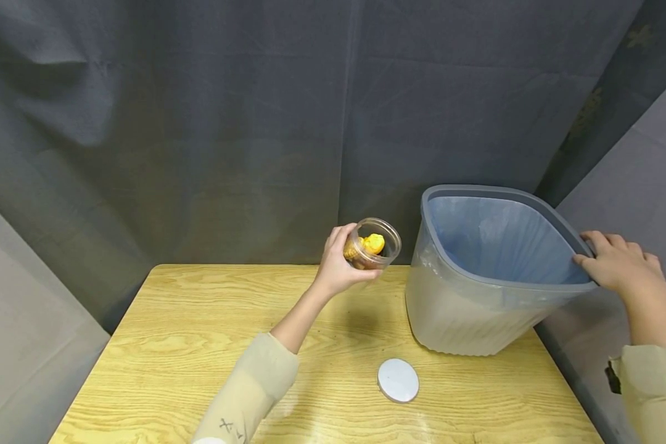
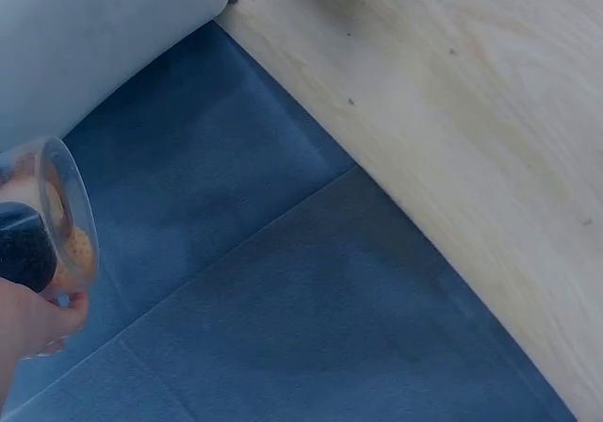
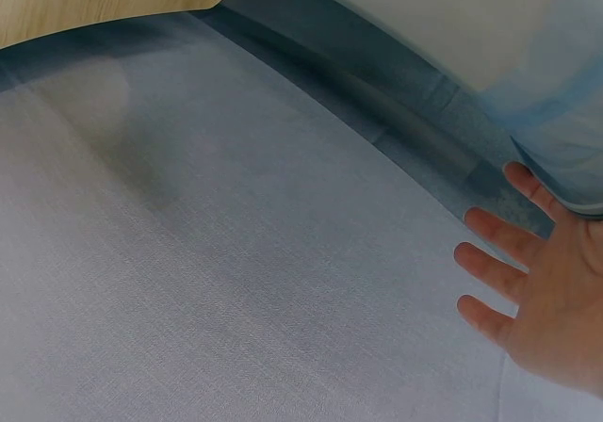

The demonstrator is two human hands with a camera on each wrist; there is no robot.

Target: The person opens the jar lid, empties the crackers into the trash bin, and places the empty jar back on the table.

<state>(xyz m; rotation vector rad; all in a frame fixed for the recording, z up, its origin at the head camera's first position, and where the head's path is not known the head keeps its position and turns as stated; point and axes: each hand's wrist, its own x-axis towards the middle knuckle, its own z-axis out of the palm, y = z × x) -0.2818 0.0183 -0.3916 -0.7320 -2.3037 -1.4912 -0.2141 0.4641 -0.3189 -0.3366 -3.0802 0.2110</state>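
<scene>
You've got the white lid (image 1: 398,380) off at lower centre, left hand (image 1: 335,264) gripping the open jar (image 1: 391,240) mid-frame, right hand (image 1: 624,264) holding the bin (image 1: 463,314) rim at right; yellow pieces (image 1: 374,243) still inside the jar, so emptying likely remains.

Behind the clear jar (image 1: 387,254), some fingers of the left hand (image 1: 335,264) are hidden, and the darker contents below the yellow pieces (image 1: 374,244) cannot be told. The near wall of the bin (image 1: 466,314) hides its inner bottom. The right wrist view cuts off the right hand (image 3: 561,314), its thumb out of sight. Both the left sleeve (image 1: 250,388) and right sleeve (image 1: 657,391) run out of frame; the left one's mark (image 1: 230,426) is unreadable. The near edge of the bench (image 1: 200,351) is cut off.
</scene>
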